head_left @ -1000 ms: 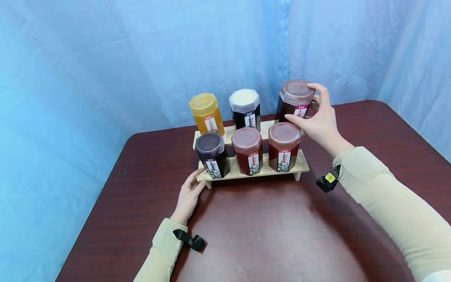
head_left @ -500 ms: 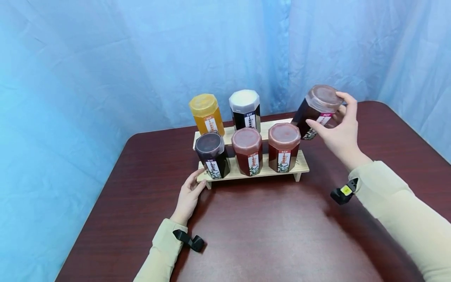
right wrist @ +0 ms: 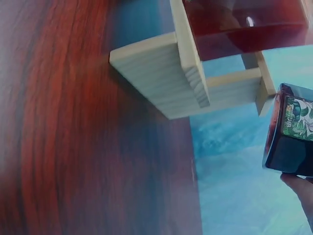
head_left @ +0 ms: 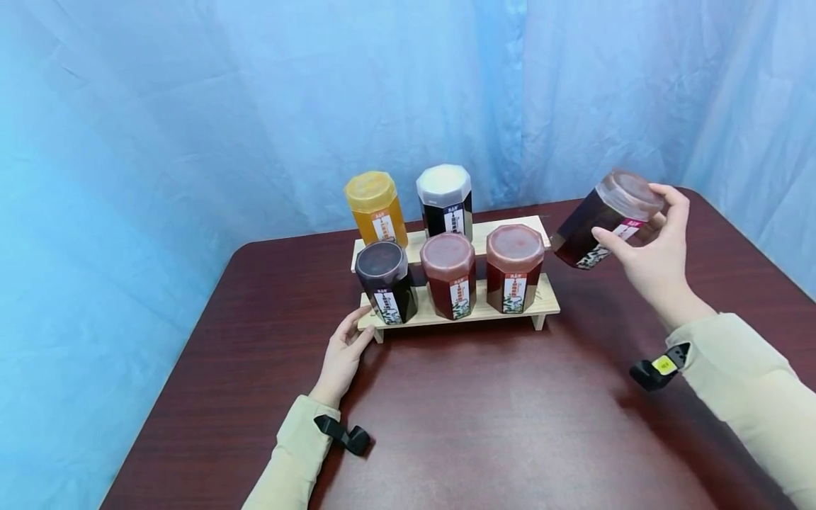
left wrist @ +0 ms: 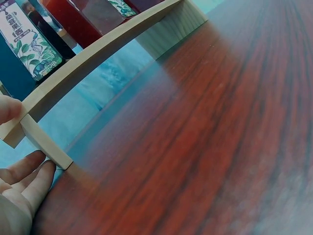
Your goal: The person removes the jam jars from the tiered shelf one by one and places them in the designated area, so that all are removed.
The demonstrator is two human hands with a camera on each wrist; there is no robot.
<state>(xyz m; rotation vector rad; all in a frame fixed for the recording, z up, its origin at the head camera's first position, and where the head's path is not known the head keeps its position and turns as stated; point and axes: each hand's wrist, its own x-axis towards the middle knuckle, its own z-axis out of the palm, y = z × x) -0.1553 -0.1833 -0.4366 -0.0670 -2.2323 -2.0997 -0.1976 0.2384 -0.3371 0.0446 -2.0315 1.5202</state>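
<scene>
In the head view, my right hand (head_left: 656, 262) grips a dark jar with a clear lid (head_left: 599, 219), lifted to the right of the wooden rack (head_left: 446, 322) and tilted with its lid to the right. Its lower end shows in the right wrist view as a dark jar base (right wrist: 293, 152). My left hand (head_left: 341, 358) holds the rack's left front end. Up close in the left wrist view, the thumb (left wrist: 7, 108) lies against the board and the other fingers (left wrist: 36, 178) touch the leg.
On the rack's lower step stand a dark jar (head_left: 385, 283) and two red jars (head_left: 448, 276). A yellow jar (head_left: 377, 209) and a white-lidded dark jar (head_left: 445, 202) occupy the upper step. Behind the brown table (head_left: 459, 425) hangs a blue curtain (head_left: 382, 85).
My right hand has carried the dark jar off the upper step's right end, to the right and slightly lower, tilting it more. My left hand stays at the rack.
</scene>
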